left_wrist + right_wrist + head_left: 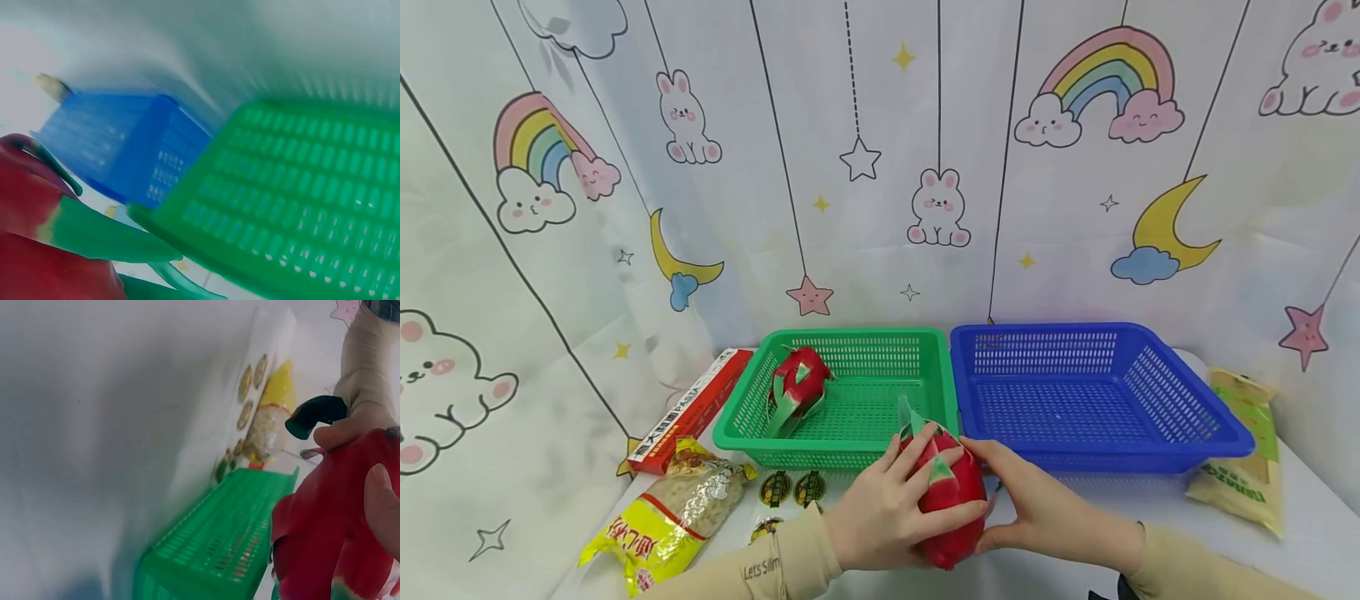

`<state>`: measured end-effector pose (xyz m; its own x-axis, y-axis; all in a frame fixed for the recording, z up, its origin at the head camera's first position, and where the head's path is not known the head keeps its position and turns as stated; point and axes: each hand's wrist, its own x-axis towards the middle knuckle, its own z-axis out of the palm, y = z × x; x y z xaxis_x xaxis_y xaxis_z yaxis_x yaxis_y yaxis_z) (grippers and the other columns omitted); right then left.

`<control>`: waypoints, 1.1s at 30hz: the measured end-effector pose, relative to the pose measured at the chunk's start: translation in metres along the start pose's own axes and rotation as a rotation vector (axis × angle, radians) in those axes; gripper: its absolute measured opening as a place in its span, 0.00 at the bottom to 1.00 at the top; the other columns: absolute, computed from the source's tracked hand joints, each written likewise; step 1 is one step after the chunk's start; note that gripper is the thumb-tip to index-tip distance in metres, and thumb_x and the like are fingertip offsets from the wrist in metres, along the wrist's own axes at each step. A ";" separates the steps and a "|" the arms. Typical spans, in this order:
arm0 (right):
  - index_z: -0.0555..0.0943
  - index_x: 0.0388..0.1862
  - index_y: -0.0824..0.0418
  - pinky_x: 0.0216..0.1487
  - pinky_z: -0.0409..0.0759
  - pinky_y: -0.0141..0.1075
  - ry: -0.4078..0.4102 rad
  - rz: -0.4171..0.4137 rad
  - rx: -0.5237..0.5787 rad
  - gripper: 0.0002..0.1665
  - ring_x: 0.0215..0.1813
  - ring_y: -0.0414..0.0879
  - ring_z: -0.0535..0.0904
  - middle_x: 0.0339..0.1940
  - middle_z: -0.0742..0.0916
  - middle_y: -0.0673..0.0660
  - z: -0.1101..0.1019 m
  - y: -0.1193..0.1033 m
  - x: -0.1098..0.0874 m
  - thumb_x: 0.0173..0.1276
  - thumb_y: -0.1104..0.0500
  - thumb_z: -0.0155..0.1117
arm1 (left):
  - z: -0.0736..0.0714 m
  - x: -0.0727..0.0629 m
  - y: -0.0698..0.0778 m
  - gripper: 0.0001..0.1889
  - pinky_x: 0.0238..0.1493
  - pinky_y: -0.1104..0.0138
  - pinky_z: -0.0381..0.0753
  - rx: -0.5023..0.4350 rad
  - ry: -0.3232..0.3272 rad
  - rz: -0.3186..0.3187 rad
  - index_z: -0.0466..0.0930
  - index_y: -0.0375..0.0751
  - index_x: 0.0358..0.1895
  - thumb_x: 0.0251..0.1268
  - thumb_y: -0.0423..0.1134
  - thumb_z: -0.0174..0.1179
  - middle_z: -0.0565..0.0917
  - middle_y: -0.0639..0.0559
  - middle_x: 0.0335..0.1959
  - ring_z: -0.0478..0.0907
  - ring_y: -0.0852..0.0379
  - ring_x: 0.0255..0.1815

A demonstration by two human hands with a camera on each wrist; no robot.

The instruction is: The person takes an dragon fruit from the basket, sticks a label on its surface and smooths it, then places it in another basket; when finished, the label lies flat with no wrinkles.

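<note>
A red dragon fruit (951, 508) with green-tipped scales is held between both hands in front of the baskets. My left hand (883, 512) grips it from the left, fingers spread across its front and top. On the other side my right hand (1045, 504) holds it with thumb and fingers. In the left wrist view the dragon fruit (37, 231) fills the lower left, beside the green basket. The right wrist view shows the fruit (337, 519) with a right thumb pressed on it. A second dragon fruit (801, 382) lies inside the green basket (880, 458), at its left end.
A blue basket (1105, 462) stands right of the green one. To the left lie a red pasta box (688, 412) and a yellow bag (673, 517) of pale food. A sticker sheet (775, 512) is near the left wrist. Another packet (1243, 458) lies far right.
</note>
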<state>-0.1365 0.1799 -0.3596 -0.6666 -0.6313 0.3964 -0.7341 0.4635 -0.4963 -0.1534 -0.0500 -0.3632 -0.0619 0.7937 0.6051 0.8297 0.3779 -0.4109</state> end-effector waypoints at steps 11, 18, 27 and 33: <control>0.55 0.70 0.56 0.45 0.81 0.35 -0.096 0.006 0.031 0.53 0.55 0.41 0.74 0.59 0.72 0.47 0.007 -0.009 -0.022 0.51 0.41 0.69 | -0.002 -0.010 0.030 0.23 0.38 0.51 0.81 0.017 0.047 0.026 0.71 0.61 0.59 0.60 0.58 0.53 0.76 0.43 0.57 0.69 0.34 0.60; 0.54 0.71 0.51 0.46 0.81 0.35 -0.157 0.079 0.123 0.49 0.56 0.39 0.72 0.59 0.72 0.46 0.010 -0.010 -0.031 0.56 0.44 0.67 | 0.000 -0.014 0.042 0.22 0.39 0.51 0.81 0.084 0.058 0.048 0.70 0.64 0.60 0.63 0.58 0.49 0.76 0.43 0.57 0.68 0.34 0.61; 0.59 0.68 0.55 0.44 0.82 0.36 -0.090 0.024 0.020 0.49 0.52 0.39 0.75 0.57 0.73 0.49 0.019 -0.010 -0.040 0.53 0.41 0.69 | 0.003 -0.019 0.055 0.25 0.40 0.55 0.81 0.021 0.051 -0.031 0.66 0.56 0.65 0.65 0.55 0.49 0.73 0.43 0.61 0.69 0.41 0.63; 0.59 0.68 0.58 0.41 0.82 0.34 -0.071 -0.024 0.001 0.47 0.50 0.39 0.76 0.56 0.72 0.50 0.024 -0.007 -0.043 0.55 0.43 0.68 | 0.008 -0.021 0.060 0.28 0.40 0.56 0.82 -0.082 0.037 -0.124 0.68 0.43 0.64 0.67 0.56 0.47 0.70 0.41 0.63 0.69 0.47 0.63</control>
<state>-0.0996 0.1891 -0.3921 -0.6382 -0.6844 0.3524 -0.7493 0.4472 -0.4884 -0.1067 -0.0408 -0.4059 -0.1472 0.7245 0.6733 0.8598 0.4303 -0.2750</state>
